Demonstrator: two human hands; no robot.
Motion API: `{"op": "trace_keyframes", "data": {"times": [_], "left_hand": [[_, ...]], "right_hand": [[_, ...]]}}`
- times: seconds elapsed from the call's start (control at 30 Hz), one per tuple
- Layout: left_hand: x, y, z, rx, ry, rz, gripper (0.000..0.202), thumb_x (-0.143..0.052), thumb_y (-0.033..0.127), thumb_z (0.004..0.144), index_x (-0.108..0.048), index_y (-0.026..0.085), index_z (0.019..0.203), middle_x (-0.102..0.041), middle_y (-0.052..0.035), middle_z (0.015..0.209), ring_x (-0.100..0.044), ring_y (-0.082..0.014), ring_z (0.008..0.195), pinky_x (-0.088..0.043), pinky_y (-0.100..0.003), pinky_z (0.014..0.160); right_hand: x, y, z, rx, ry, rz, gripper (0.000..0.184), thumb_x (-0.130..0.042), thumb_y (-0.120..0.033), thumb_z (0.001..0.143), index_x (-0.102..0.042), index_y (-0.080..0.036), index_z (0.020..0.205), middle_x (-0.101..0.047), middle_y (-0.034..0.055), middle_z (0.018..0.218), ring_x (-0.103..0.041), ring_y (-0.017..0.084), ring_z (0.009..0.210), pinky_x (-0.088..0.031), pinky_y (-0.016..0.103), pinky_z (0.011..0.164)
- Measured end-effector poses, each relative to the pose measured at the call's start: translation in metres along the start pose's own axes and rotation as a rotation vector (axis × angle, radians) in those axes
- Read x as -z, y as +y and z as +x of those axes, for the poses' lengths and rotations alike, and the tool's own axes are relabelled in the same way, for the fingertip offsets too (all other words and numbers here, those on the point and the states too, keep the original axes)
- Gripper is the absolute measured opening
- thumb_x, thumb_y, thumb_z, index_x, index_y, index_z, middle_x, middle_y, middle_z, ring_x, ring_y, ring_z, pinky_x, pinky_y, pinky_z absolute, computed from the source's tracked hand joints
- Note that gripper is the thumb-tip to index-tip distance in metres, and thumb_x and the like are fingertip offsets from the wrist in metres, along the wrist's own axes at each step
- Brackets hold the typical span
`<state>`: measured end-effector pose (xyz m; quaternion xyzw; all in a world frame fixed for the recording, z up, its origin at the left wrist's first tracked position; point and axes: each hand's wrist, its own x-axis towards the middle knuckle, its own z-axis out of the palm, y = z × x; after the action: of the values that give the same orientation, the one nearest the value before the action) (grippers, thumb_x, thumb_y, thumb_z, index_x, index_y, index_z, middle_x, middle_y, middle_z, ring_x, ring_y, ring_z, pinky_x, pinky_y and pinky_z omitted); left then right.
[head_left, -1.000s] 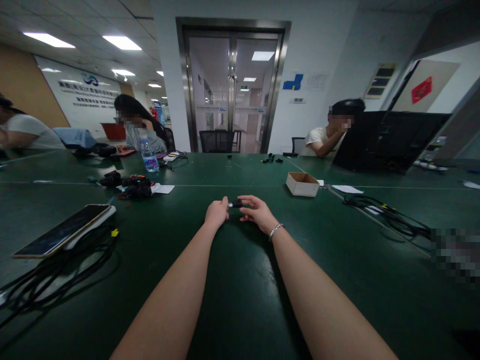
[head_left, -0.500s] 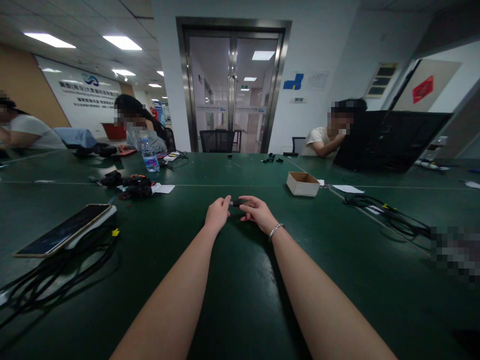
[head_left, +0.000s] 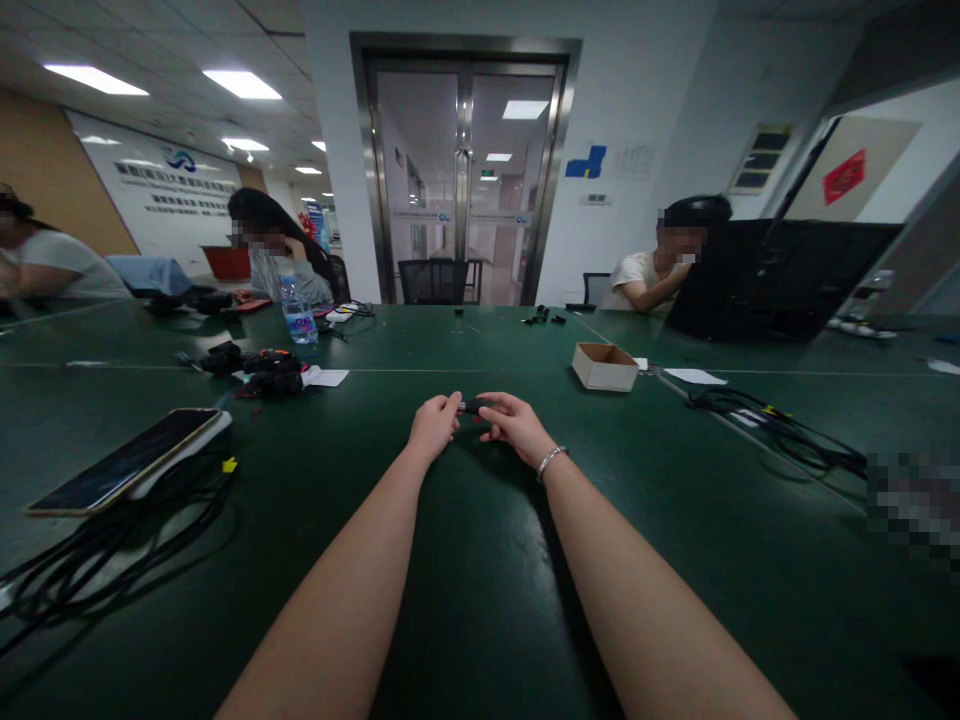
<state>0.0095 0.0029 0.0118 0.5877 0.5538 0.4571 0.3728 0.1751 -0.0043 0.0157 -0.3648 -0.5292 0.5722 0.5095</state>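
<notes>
A small dark cylinder-like piece with a silvery end point(head_left: 472, 406) is held level between my two hands, just over the green table point(head_left: 480, 600). My left hand point(head_left: 433, 428) pinches its silvery left end with thumb and fingers. Around its black right part, the thumb and forefinger of my right hand point(head_left: 516, 424) are closed, while the lower fingers curl beneath. Fingertips hide both ends, so its exact kind cannot be made out. A silver bracelet point(head_left: 551, 463) circles my right wrist.
An open cardboard box point(head_left: 606, 370) stands right of my hands. To the left are a phone point(head_left: 127, 460), coiled black cables point(head_left: 142, 535), dark gear point(head_left: 259, 370) and a water bottle point(head_left: 298, 312). A large monitor point(head_left: 780, 280) stands back right. Several people sit across the table.
</notes>
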Motion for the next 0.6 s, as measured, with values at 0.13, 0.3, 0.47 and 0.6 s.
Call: {"op": "trace_keyframes", "data": {"times": [0.13,0.3,0.47,0.6], "left_hand": [[0.0001,0.0037,-0.0017,0.019,0.028,0.035,0.045,-0.041,0.056,0.087,-0.058,0.016,0.074,-0.056,-0.0005,0.059,-0.048,-0.0104,0.044,-0.040,-0.022,0.043],[-0.0005,0.0049,-0.0007,0.062,0.036,0.023,0.049,-0.035,0.055,0.089,-0.058,0.016,0.069,-0.054,-0.0015,0.055,-0.048,-0.0114,0.043,-0.038,-0.023,0.041],[-0.0004,0.0018,0.0014,0.055,0.037,0.016,0.049,-0.039,0.057,0.087,-0.058,0.016,0.068,-0.054,-0.0011,0.055,-0.047,-0.0111,0.043,-0.038,-0.023,0.042],[-0.0001,0.0021,0.0015,0.064,0.044,0.036,0.050,-0.040,0.058,0.086,-0.057,0.016,0.065,-0.053,-0.0008,0.052,-0.046,-0.0105,0.041,-0.037,-0.022,0.041]], "right_hand": [[-0.0012,-0.0008,-0.0006,0.000,-0.013,-0.011,0.029,-0.073,-0.019,0.074,-0.063,-0.018,0.101,-0.066,-0.0013,0.070,-0.052,0.005,0.045,-0.060,0.024,0.054],[-0.0026,-0.0019,-0.0012,0.014,-0.026,-0.020,0.036,-0.075,-0.020,0.071,-0.061,-0.021,0.104,-0.067,-0.0019,0.078,-0.051,0.003,0.044,-0.058,0.023,0.051],[-0.0027,-0.0027,-0.0019,0.023,-0.033,-0.025,0.037,-0.075,-0.020,0.070,-0.062,-0.021,0.105,-0.065,-0.0019,0.081,-0.052,0.003,0.045,-0.059,0.023,0.052],[-0.0024,-0.0032,-0.0020,0.026,-0.042,-0.017,0.038,-0.075,-0.019,0.069,-0.063,-0.022,0.105,-0.063,-0.0023,0.082,-0.053,0.003,0.047,-0.059,0.023,0.052]]}}
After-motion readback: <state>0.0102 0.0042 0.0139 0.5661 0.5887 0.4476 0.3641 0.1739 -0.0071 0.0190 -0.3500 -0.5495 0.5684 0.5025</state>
